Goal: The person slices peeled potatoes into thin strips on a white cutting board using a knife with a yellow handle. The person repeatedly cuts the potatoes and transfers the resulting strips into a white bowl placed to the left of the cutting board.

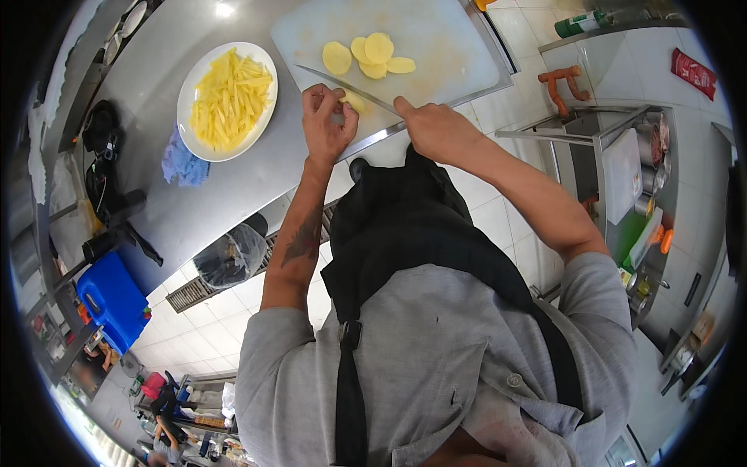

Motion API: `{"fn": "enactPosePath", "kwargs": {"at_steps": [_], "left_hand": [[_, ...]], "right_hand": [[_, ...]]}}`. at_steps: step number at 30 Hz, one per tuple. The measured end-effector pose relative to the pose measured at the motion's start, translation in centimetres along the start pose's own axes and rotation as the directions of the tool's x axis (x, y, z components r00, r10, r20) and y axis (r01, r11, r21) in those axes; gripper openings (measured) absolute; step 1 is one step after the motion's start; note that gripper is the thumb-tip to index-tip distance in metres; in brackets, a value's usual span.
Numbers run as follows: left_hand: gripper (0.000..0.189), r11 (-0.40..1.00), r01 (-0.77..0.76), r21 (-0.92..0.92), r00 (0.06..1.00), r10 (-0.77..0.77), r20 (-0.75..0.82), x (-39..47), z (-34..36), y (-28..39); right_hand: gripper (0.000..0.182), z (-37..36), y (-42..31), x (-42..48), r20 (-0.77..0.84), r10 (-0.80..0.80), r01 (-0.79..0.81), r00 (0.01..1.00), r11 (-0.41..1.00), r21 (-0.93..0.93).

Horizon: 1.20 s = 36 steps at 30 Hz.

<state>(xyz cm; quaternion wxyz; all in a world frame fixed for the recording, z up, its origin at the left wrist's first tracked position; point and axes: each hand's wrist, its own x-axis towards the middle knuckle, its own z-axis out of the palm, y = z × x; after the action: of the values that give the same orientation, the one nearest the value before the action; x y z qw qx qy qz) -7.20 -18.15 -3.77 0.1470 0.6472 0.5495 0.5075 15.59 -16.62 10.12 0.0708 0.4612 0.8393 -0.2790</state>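
My right hand [437, 129] grips a kitchen knife [350, 88] by its handle, the long blade reaching left across the near part of a white cutting board [455, 35]. Under and beside the blade, my left hand [331, 119] holds a piece of yellow potato [353, 103] with its fingertips; the piece is partly hidden. Beyond the blade several round potato slices [379, 48] lie on the board, some overlapping. To the left, a white oval plate [185, 117] bears a heap of potato strips [230, 99].
A blue cloth [184, 160] lies partly under the plate on the steel counter [233, 190]. Black objects [105, 169] and a blue plastic container [114, 300] are at the left. A lined bin [230, 257] stands below the counter edge. Steel shelving [589, 131] is at the right.
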Motion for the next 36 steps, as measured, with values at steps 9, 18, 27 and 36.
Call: {"fn": "enactPosePath", "kwargs": {"at_steps": [9, 18, 27, 36], "left_hand": [[0.023, 1.0, -0.008, -0.012, 1.0, 0.008, -0.001, 0.2, 0.1, -0.1], [0.023, 0.999, -0.035, 0.016, 0.999, 0.036, -0.013, 0.3, 0.0, 0.0], [0.024, 0.999, -0.029, 0.022, 0.999, 0.029, -0.017, 0.1, 0.2, -0.3], [0.023, 0.998, -0.065, 0.018, 0.996, 0.066, -0.067, 0.2, 0.2, -0.3]], "right_hand": [[0.038, 0.9, -0.1, -1.8, -0.038, -0.02, 0.021, 0.999, 1.0, 0.002], [0.035, 2.5, 1.6, 3.2, -0.057, -0.012, 0.014, 0.998, 0.999, 0.048], [0.032, -4.1, -1.5, -3.1, 0.094, 0.046, -0.043, 0.995, 0.999, -0.032], [0.04, 5.2, 1.3, 5.4, -0.03, -0.021, 0.024, 0.999, 0.996, 0.085]]}}
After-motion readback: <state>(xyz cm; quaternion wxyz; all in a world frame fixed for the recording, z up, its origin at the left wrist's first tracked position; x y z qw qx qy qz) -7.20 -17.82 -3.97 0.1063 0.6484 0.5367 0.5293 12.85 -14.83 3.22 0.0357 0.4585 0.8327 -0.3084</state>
